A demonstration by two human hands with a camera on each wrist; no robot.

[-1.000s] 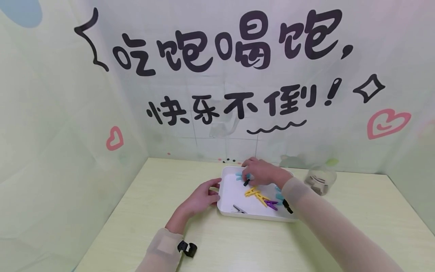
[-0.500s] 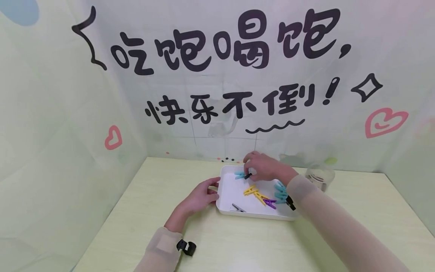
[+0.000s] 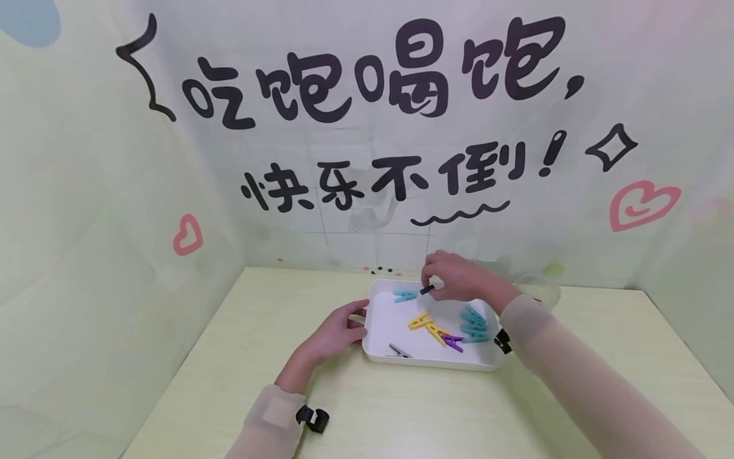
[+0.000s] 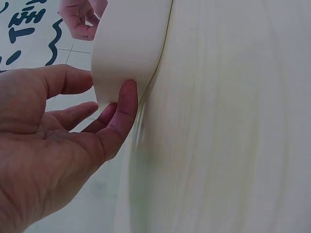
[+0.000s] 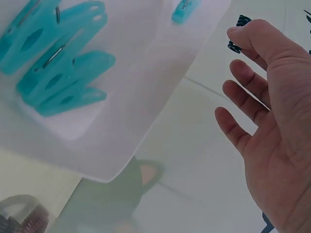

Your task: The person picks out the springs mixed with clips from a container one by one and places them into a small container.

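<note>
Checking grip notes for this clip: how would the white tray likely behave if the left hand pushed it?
The white tray looks like thin plastic holding only a few clothespins, so probably light. Its flat base on the smooth table would likely slide, not tip. The left hand touches its side wall.

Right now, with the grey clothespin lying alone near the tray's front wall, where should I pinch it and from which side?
Pinch the grey clothespin across its two long sides near the middle, coming straight down from above. It lies flat on the tray floor close to the white tray's front wall, so a low approach from the front is blocked. It lies apart from the yellow clothespins, so fingers probably have room on either side.
</note>
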